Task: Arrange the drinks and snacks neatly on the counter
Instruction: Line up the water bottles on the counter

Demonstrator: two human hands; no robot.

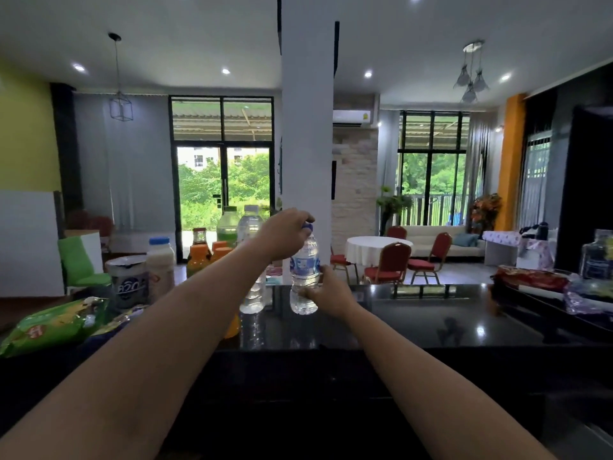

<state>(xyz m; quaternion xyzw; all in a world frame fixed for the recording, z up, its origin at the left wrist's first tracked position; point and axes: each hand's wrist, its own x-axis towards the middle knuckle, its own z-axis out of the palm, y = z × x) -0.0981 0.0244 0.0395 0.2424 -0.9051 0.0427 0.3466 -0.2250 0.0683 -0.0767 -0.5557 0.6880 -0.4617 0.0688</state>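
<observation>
A clear water bottle (304, 267) with a blue cap and blue label stands upright on the black counter (431, 320). My left hand (287, 232) grips its cap from above. My right hand (326, 290) wraps the lower body from the right. A second water bottle (252, 293) stands just left of it, partly hidden by my left forearm. Behind it are orange drink bottles (199, 257), a green drink bottle (228, 224), a milky bottle (161, 263) and a foil-topped cup (128, 283). A green chip bag (56, 323) lies at the left.
Red and purple snack packs (534, 278) and a dark bottle (597, 257) sit on the counter's right end. A white pillar (306, 127) rises behind the counter. Beyond are a round table with red chairs (391, 260) and a sofa.
</observation>
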